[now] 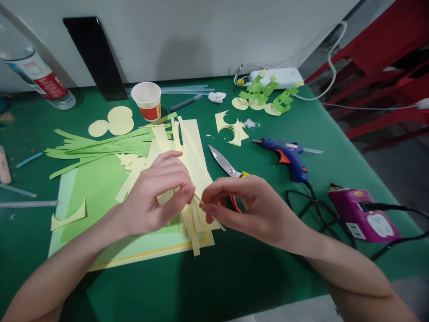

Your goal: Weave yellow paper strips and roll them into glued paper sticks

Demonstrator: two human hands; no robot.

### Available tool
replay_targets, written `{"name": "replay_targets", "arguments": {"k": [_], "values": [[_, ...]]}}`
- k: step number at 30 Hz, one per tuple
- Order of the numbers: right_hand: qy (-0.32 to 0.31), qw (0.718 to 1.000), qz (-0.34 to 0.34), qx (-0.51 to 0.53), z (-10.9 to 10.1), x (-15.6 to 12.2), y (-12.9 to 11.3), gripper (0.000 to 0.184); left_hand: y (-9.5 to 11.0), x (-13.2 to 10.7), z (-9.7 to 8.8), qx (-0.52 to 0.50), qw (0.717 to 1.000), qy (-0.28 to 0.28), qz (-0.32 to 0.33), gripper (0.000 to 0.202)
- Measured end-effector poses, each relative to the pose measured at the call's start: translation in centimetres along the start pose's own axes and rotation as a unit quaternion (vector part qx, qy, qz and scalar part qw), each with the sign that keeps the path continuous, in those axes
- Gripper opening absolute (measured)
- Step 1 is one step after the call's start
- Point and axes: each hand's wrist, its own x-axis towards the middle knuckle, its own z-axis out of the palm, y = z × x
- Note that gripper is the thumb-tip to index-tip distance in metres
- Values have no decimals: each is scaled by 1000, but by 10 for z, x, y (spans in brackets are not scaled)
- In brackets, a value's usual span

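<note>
My left hand (157, 194) and my right hand (246, 208) meet over a pile of pale yellow paper strips (189, 156) on the green table. Both pinch the ends of one thin yellow strip (198, 199) stretched between their fingertips. The left hand's fingers curl around more of that strip. Under the pile lie light green paper sheets (97, 188). Scissors (224, 163) with red and yellow handles lie just behind my right hand, their handles partly hidden by it.
Green paper strips (97, 147) fan out at the left beside yellow paper discs (115, 121) and a paper cup (147, 100). A blue glue gun (288, 154), a purple power strip (363, 214), finished paper plants (268, 94), a bottle (36, 74) and red chairs (385, 67) surround the work.
</note>
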Motion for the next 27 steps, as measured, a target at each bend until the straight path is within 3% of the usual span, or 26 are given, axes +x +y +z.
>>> {"name": "replay_targets", "arguments": {"k": [8,12,22,27], "values": [[-56,984,-4,-170,-26,-9,-7,8,0,-2,9,-27,995,-98,-7,10],[-84,973,1,-214,-30,-11,-8,11,-4,-5,13,-30,990,-139,-17,13],[-65,981,-14,-184,-24,-10,-9,13,1,-3,10,-10,996,-83,7,3],[-62,988,-23,-136,-27,-10,-11,16,6,-1,9,2,999,-41,17,8]]}}
